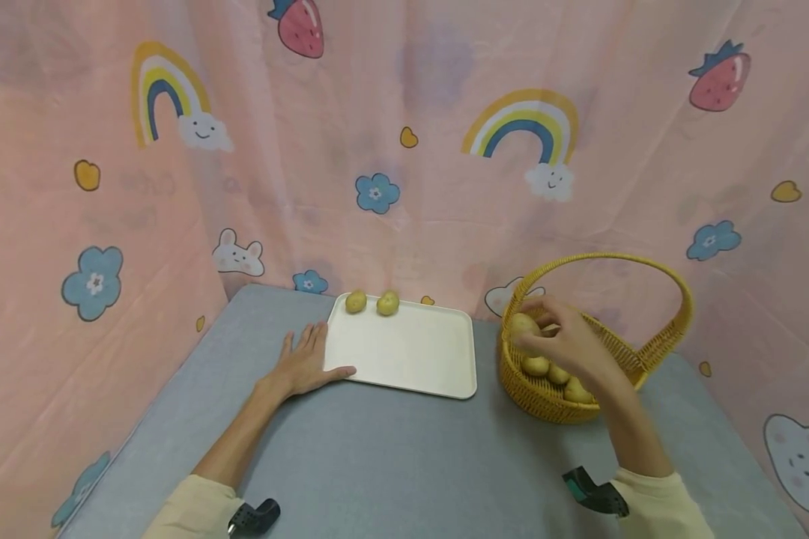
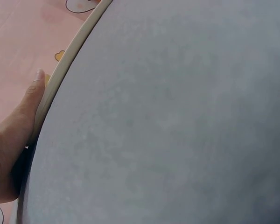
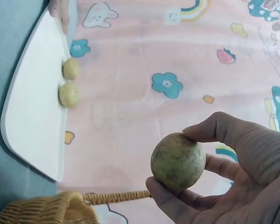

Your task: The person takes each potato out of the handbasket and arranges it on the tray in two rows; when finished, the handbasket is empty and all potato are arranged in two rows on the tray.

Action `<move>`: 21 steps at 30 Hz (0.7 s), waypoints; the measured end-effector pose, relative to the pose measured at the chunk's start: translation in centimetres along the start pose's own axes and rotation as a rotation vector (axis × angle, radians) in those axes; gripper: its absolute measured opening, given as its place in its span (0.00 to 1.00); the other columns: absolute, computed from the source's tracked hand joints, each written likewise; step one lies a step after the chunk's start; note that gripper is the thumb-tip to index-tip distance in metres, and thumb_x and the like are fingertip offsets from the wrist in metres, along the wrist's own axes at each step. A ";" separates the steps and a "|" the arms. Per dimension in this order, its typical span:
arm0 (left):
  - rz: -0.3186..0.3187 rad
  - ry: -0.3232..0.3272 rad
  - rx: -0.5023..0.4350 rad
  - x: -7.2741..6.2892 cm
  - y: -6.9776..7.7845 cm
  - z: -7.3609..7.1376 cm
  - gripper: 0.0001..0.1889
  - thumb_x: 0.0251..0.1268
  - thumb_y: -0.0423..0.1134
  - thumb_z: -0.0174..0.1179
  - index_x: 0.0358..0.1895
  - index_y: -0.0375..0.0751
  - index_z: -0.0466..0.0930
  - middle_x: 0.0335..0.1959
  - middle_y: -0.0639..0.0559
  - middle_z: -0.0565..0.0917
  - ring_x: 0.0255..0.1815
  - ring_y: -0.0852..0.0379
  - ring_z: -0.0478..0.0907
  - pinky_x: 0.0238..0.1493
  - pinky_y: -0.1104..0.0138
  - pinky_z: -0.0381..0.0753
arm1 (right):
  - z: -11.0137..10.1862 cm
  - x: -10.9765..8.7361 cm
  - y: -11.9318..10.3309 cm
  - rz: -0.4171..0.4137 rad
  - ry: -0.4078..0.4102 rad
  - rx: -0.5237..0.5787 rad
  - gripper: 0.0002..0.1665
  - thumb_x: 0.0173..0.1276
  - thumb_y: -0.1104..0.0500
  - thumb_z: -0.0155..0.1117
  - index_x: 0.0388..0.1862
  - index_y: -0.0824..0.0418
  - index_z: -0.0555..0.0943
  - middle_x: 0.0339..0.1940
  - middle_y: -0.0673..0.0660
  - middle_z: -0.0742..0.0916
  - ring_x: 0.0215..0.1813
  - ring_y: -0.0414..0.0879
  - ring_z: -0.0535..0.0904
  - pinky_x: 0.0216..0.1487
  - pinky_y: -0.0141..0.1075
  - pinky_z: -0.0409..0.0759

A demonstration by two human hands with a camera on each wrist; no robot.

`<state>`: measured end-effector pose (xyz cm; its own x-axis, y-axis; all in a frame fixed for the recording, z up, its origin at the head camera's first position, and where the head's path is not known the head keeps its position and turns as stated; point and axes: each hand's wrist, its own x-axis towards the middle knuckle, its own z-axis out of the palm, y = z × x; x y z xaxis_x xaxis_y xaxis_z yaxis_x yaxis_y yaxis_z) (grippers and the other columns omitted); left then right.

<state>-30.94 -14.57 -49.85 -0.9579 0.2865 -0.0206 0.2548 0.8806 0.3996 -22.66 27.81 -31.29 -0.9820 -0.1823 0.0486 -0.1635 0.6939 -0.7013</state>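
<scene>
Counter [image 1: 391,464] carries yellow basket [image 1: 539,409] on R, white tray [image 1: 404,352] just beside. L hand [image 1: 303,368]: fingers spread at tray's L edge; hold it steady. R hand [image 1: 569,340]: fingers pinch potato [image 3: 178,161] above basket's L side; prob. best w/ light, even grip, clear of handle [image 1: 607,256].

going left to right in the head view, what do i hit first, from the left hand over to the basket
left hand → left potato on the white tray → right potato on that tray → yellow basket
</scene>
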 end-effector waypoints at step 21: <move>-0.013 -0.008 -0.003 0.0 0.1 -0.2 0.63 0.67 0.75 0.56 0.84 0.27 0.39 0.87 0.31 0.46 0.88 0.33 0.42 0.83 0.33 0.33 | 5.9 5.5 -0.9 0.048 0.004 0.156 0.29 0.71 0.60 0.68 0.69 0.64 0.77 0.53 0.72 0.85 0.48 0.55 0.83 0.42 0.35 0.84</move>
<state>-30.89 -14.54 -49.63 -0.9600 0.2779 -0.0337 0.2415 0.8833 0.4019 -27.35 22.07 -34.55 -0.9888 -0.1488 0.0145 -0.0999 0.5855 -0.8045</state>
